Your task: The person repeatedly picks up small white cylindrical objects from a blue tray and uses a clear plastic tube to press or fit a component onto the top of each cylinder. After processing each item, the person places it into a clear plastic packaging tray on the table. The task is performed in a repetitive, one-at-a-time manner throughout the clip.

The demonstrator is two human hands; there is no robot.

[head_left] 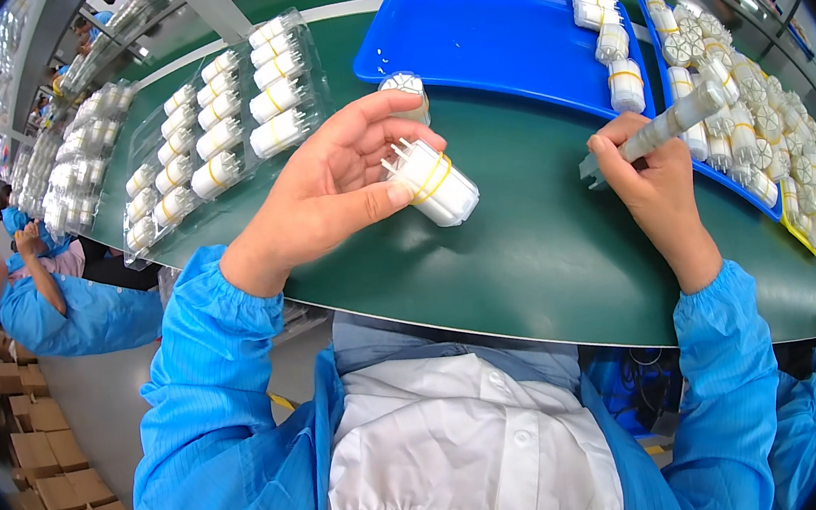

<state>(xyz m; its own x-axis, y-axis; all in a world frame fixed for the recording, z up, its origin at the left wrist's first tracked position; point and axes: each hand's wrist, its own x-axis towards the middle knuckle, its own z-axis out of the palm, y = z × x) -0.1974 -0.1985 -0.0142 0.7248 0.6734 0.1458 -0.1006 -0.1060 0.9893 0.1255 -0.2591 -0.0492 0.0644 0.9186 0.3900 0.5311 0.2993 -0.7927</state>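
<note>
My left hand grips a white plastic cylinder between thumb and fingers, tilted above the green table. A yellow band circles it, and thin white prongs stick out of its upper end. Just behind my fingers stands another white cylinder, its ribbed round end showing. To the right, my right hand is wrapped round a translucent, whitish stick-shaped tool. Its narrower tip points left and its thicker end points up and right; I cannot tell its exact kind. The tool and the held cylinder are apart.
A blue tray at the back bears several banded cylinders along its right side. Another blue tray on the right is heaped with cylinders. At left, clear plastic trays hold rows of them. A co-worker sits far left.
</note>
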